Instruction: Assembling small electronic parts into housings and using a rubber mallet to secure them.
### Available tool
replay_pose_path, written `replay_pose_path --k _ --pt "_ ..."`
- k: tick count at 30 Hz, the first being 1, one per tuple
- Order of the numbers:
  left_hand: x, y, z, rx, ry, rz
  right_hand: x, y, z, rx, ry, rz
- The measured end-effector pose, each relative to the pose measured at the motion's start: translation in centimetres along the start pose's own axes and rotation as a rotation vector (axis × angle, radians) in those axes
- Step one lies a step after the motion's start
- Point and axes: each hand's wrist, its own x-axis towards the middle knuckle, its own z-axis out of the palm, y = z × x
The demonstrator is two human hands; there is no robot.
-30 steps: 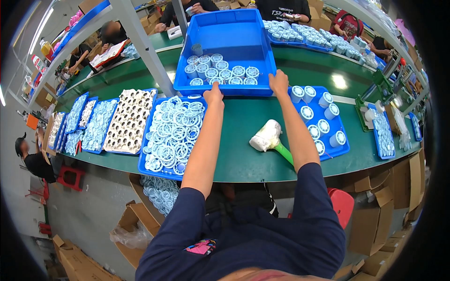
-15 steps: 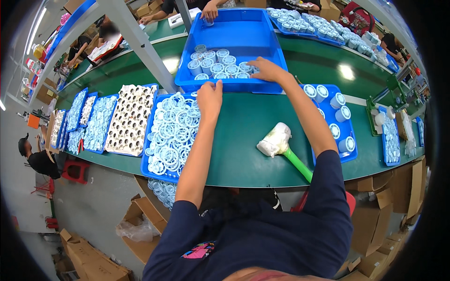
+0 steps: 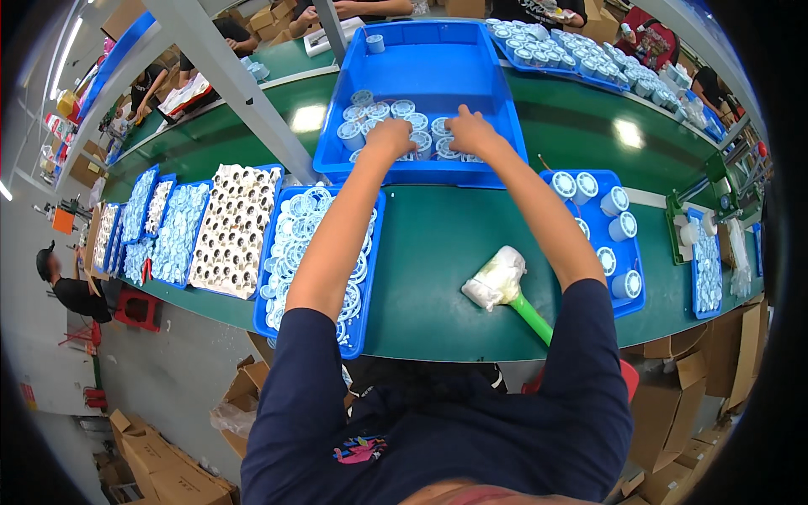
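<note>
Both my hands reach into a big blue bin, over light-blue round cylinders with ridged lids grouped at its near side. My left hand curls its fingers down against a light-blue cylinder between the two hands; its grip is partly hidden. My right hand has its fingers apart, just above the cylinders at the group's right end. A mallet with a worn white head and green handle lies on the green table below my right forearm.
To the right, a blue tray holds several similar cylinders. On the left are a tray of light-blue rings and a white moulded tray with dark holes. A grey metal post rises beside the bin. Co-workers sit across the table.
My left hand has moved from the bin's near rim into the bin among the cylinders. My right hand stays over them. The co-worker's hand has left the bin's far corner, where one cylinder stands.
</note>
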Motion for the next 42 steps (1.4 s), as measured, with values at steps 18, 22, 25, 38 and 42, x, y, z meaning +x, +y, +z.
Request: replay_pose_path --k 18,22,25,38,42 --pt "2.0 6.2 1.4 -0.012 -0.083 0.336 -3.3 6.3 -0.2 0.046 -0.143 -0.137" --pt "3.3 6.4 1.3 0.028 -0.122 0.31 -4.3 7.4 0.0 0.1 -0.075 -0.179" --pt "3.4 5.5 1.6 0.072 -0.056 0.435 -4.6 7.1 0.2 0.017 0.009 -0.204" --pt "-15.2 5.3 -9.7 0.143 0.349 0.531 -2.8 6.4 0.9 -0.121 0.118 -0.237" --pt "-23.9 5.4 -1.6 0.133 0.244 0.472 -4.4 6.7 -0.6 -0.034 0.413 -0.355"
